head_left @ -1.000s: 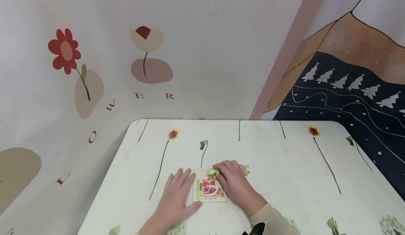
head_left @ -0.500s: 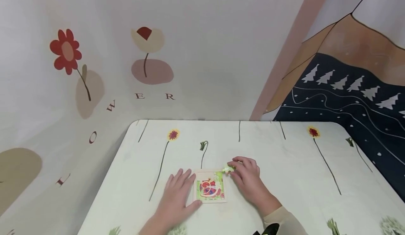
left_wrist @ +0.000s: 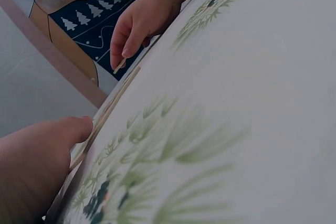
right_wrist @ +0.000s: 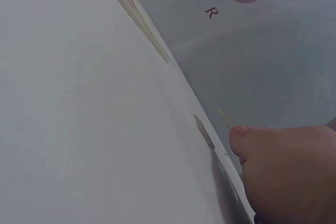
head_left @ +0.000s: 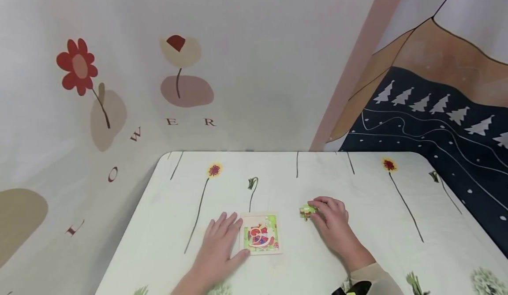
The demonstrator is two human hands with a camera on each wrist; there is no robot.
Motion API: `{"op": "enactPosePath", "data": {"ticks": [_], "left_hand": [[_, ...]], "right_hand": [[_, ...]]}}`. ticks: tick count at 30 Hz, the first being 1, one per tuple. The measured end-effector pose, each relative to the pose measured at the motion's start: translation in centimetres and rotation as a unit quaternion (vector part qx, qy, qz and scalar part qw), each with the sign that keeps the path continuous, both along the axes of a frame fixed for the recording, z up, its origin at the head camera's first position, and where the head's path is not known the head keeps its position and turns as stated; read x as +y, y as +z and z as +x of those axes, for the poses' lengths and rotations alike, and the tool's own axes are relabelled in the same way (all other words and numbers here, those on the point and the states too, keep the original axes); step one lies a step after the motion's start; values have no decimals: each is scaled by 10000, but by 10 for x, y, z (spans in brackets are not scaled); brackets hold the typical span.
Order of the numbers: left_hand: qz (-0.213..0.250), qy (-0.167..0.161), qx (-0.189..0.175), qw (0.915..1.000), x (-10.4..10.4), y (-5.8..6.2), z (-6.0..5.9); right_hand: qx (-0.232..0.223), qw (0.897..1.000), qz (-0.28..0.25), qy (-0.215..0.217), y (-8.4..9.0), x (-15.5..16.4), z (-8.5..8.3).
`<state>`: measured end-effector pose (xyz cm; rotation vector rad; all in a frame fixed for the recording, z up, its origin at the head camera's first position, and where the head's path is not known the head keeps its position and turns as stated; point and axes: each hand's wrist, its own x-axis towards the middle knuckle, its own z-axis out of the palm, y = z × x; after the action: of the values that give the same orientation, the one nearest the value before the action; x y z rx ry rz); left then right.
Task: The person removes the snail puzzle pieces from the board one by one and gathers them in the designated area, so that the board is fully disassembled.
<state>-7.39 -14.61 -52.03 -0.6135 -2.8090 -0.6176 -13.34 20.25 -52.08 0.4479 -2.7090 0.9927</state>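
Observation:
A small square puzzle board (head_left: 260,234) with a red and green picture lies on the table (head_left: 357,184) in the head view. My left hand (head_left: 222,242) rests flat on the table, its fingers straight and its thumb against the board's left edge. My right hand (head_left: 331,218) is to the right of the board and pinches a small green puzzle piece (head_left: 306,210) at its fingertips, just above the cloth. The left wrist view shows that piece (left_wrist: 120,66) held edge-on under the right hand's fingers (left_wrist: 128,38).
The table is covered with a pale cloth printed with flowers and stems. A wall hanging with flower shapes and letters (head_left: 170,121) stands close behind. A dark panel with white trees (head_left: 436,105) hangs at the right.
My right hand has lifted a green piece off the board's top right corner and carried it to the right, away from the board. The left hand has stayed in place.

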Motion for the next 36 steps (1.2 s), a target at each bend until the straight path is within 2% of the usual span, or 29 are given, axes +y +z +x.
{"op": "enactPosePath", "data": {"ticks": [13, 18, 26, 36], "left_hand": [[-11, 57, -60, 10000, 0, 0, 1], [40, 43, -66, 10000, 0, -1, 0], [46, 49, 24, 10000, 1, -4, -4], [78, 41, 100, 9999, 0, -6, -5]], "right_hand": [[-12, 9991, 147, -403, -2, 32, 4], [-110, 9992, 177, -329, -4, 33, 3], [-11, 9990, 387, -240, -3, 31, 1], [-137, 9979, 519, -368, -3, 27, -1]]}}
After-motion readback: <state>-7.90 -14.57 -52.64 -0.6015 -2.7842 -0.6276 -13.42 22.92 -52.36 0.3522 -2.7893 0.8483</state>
